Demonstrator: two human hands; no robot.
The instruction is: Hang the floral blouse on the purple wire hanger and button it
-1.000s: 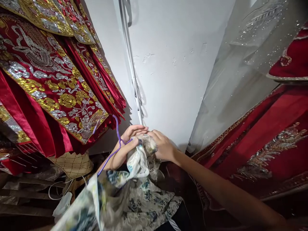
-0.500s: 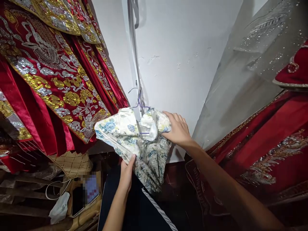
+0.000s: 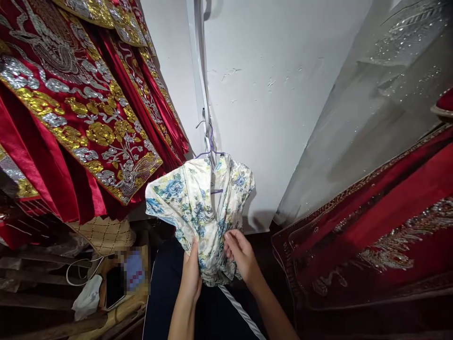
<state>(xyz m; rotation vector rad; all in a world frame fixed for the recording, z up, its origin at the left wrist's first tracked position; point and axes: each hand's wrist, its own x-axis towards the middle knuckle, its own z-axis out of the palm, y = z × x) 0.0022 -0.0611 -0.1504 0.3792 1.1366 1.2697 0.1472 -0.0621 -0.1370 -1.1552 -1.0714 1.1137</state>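
Note:
A short-sleeved floral blouse point(image 3: 198, 203), white with blue and yellow-green print, hangs on a thin purple wire hanger point(image 3: 211, 147) in front of me. My left hand point(image 3: 192, 267) grips its lower left side, thumb on the front and fingers behind the cloth. On the lower right front, my right hand point(image 3: 240, 255) is closed, its thumb and curled fingers at the fabric beside the front opening. From below the blouse's gathered hem a grey-white strap point(image 3: 240, 309) runs down across dark fabric.
Red embroidered garments hang at the left point(image 3: 88, 113) and right point(image 3: 389, 226). Beside the right one is a sheer sequinned veil point(image 3: 339, 113). A white wall point(image 3: 269, 94) stands behind the blouse. At lower left, a phone point(image 3: 115, 285) and a crumpled tissue point(image 3: 88, 297) lie on a wooden seat.
My right hand has moved from the right shoulder of the blouse down to its lower front. The blouse now hangs straighter, its front spread out. My left hand still grips the left side.

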